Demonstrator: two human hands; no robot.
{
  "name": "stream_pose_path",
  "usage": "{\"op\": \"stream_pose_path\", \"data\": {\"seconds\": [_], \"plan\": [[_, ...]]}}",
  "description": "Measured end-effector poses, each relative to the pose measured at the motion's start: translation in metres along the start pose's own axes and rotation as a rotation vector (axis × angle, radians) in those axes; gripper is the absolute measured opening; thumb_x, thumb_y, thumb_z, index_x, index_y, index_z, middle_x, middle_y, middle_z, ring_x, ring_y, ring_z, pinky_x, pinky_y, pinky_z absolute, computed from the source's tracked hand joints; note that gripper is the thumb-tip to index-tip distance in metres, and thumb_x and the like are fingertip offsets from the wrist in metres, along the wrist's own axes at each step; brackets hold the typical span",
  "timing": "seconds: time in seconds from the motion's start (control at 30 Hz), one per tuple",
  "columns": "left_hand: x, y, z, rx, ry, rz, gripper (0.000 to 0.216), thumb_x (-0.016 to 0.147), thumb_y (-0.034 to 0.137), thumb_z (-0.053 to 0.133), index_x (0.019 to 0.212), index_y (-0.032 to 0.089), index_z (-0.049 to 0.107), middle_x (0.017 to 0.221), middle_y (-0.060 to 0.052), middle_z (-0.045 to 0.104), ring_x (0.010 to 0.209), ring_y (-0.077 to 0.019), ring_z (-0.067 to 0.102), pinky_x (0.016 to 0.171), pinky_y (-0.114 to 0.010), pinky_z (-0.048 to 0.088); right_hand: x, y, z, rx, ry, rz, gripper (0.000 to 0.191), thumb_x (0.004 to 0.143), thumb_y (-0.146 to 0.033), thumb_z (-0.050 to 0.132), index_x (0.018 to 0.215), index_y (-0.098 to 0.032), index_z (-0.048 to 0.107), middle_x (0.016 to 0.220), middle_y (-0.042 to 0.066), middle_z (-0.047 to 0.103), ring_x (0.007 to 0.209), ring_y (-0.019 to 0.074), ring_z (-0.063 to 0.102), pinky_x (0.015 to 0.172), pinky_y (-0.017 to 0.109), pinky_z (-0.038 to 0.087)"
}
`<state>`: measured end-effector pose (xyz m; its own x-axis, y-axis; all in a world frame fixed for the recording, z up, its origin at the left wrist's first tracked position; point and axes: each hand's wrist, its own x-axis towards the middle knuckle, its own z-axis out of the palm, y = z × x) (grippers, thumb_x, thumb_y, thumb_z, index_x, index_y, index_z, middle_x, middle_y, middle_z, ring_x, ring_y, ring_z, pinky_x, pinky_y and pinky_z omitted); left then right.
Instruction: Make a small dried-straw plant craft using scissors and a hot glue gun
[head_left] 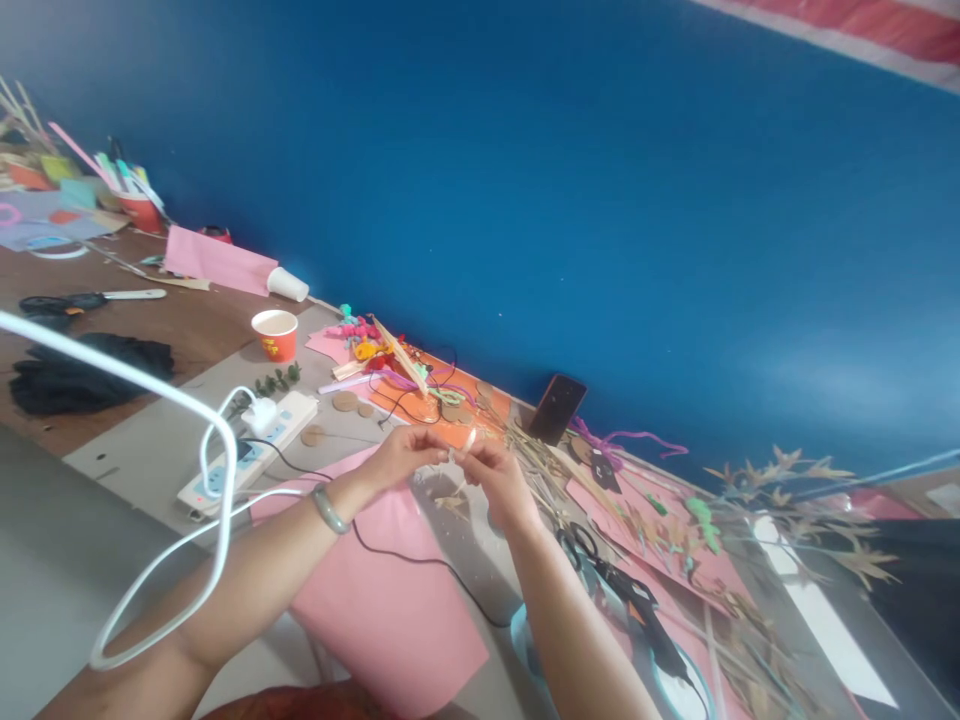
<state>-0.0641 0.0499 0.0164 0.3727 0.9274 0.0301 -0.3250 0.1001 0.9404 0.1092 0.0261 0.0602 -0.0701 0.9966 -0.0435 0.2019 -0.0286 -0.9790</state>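
Note:
My left hand point(405, 455) and my right hand point(499, 480) meet above the table, fingertips pinched together on a small pale strip point(459, 452) held between them. A green bangle point(328, 508) sits on my left wrist. Under the hands lie a pink paper sheet point(390, 600) and a thin black cable point(420, 560). Just beyond my fingers is an orange sheet point(450, 405) covered with coloured pipe cleaners and sticks.
A white power strip point(247, 450) with a white cable point(150, 400) lies left. An orange paper cup point(275, 334), a dark phone point(557, 408) leaning on the blue wall, a black glue gun point(645, 620), scissors point(581, 545) and dried leafy twigs point(795, 500) surround the hands.

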Motion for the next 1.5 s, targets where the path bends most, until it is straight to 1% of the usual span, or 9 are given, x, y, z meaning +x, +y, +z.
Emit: {"op": "stream_pose_path", "data": {"seconds": [0.17, 0.33, 0.43, 0.57, 0.7, 0.87, 0.97, 1.17, 1.5], "plan": [[0.0, -0.003, -0.003, 0.038, -0.01, -0.009, 0.026, 0.068, 0.03, 0.078, 0.085, 0.012, 0.069, 0.08, -0.005, 0.071, 0.073, -0.0137, 0.064, 0.073, -0.026, 0.047, -0.001, 0.009, 0.001, 0.008, 0.081, -0.044, 0.029, 0.07, -0.044, 0.073, 0.065, -0.018, 0.061, 0.05, -0.005, 0.048, 0.048, 0.009, 0.04, 0.051, 0.023, 0.034], [0.0, -0.006, -0.003, 0.023, -0.04, -0.025, 0.03, 0.066, 0.03, 0.08, 0.087, 0.012, 0.068, 0.081, -0.005, 0.07, 0.075, -0.0139, 0.065, 0.074, -0.027, 0.048, -0.004, 0.014, 0.004, -0.118, 0.168, -0.251, 0.02, 0.074, -0.037, 0.07, 0.071, -0.018, 0.067, 0.066, 0.001, 0.061, 0.056, 0.0116, 0.048, 0.055, 0.026, 0.039], [-0.001, -0.004, -0.001, 0.017, -0.045, -0.029, 0.03, 0.066, 0.029, 0.08, 0.087, 0.011, 0.067, 0.081, -0.006, 0.07, 0.074, -0.0137, 0.065, 0.073, -0.026, 0.049, -0.006, 0.014, 0.004, -0.248, 0.144, -0.377, 0.013, 0.077, -0.031, 0.069, 0.071, -0.019, 0.069, 0.069, 0.003, 0.063, 0.056, 0.012, 0.048, 0.055, 0.026, 0.039], [-0.002, -0.001, 0.0, 0.048, -0.023, -0.049, 0.031, 0.066, 0.029, 0.08, 0.088, 0.012, 0.066, 0.079, -0.005, 0.071, 0.074, -0.0138, 0.066, 0.071, -0.025, 0.049, -0.007, 0.013, 0.002, -0.324, 0.082, -0.411, 0.012, 0.079, -0.029, 0.066, 0.073, -0.019, 0.07, 0.07, 0.004, 0.064, 0.057, 0.0126, 0.05, 0.055, 0.027, 0.039], [-0.001, 0.0, 0.001, 0.022, 0.004, -0.081, 0.035, 0.06, 0.029, 0.083, 0.086, 0.012, 0.065, 0.069, -0.003, 0.07, 0.064, -0.0124, 0.064, 0.067, -0.024, 0.047, -0.008, 0.012, 0.002, -0.294, 0.05, -0.353, 0.014, 0.078, -0.031, 0.068, 0.071, -0.019, 0.069, 0.069, 0.003, 0.063, 0.057, 0.0128, 0.05, 0.057, 0.027, 0.039], [-0.002, -0.001, 0.003, -0.037, 0.016, -0.125, 0.036, 0.059, 0.03, 0.083, 0.085, 0.012, 0.065, 0.062, -0.001, 0.066, 0.058, -0.0103, 0.06, 0.062, -0.023, 0.043, -0.009, 0.009, 0.006, 0.009, -0.09, -0.099, 0.021, 0.074, -0.039, 0.071, 0.073, -0.018, 0.07, 0.064, 0.001, 0.063, 0.051, 0.0106, 0.045, 0.051, 0.025, 0.037], [-0.004, 0.001, 0.005, -0.059, -0.017, -0.158, 0.033, 0.062, 0.033, 0.082, 0.081, 0.012, 0.065, 0.063, -0.001, 0.064, 0.058, -0.0092, 0.056, 0.06, -0.023, 0.04, -0.01, 0.009, 0.009, 0.109, -0.093, -0.008, 0.023, 0.069, -0.04, 0.075, 0.071, -0.018, 0.069, 0.057, -0.002, 0.059, 0.049, 0.0088, 0.041, 0.049, 0.023, 0.034], [-0.007, 0.006, 0.008, -0.071, -0.07, -0.249, 0.036, 0.063, 0.044, 0.079, 0.067, 0.01, 0.066, 0.058, -0.001, 0.058, 0.056, -0.0092, 0.051, 0.057, -0.024, 0.036, -0.008, 0.016, 0.008, 0.158, -0.06, 0.046, 0.025, 0.068, -0.042, 0.075, 0.073, -0.018, 0.071, 0.056, -0.003, 0.057, 0.049, 0.0081, 0.039, 0.048, 0.023, 0.032], [-0.007, 0.0, 0.002, -0.073, -0.167, -0.272, 0.037, 0.065, 0.044, 0.077, 0.059, 0.012, 0.061, 0.056, 0.0, 0.055, 0.053, -0.0086, 0.048, 0.056, -0.024, 0.037, -0.004, 0.021, 0.002, 0.14, -0.113, 0.086, 0.027, 0.064, -0.045, 0.076, 0.068, -0.019, 0.07, 0.056, -0.002, 0.056, 0.05, 0.0089, 0.04, 0.048, 0.022, 0.034]]}}
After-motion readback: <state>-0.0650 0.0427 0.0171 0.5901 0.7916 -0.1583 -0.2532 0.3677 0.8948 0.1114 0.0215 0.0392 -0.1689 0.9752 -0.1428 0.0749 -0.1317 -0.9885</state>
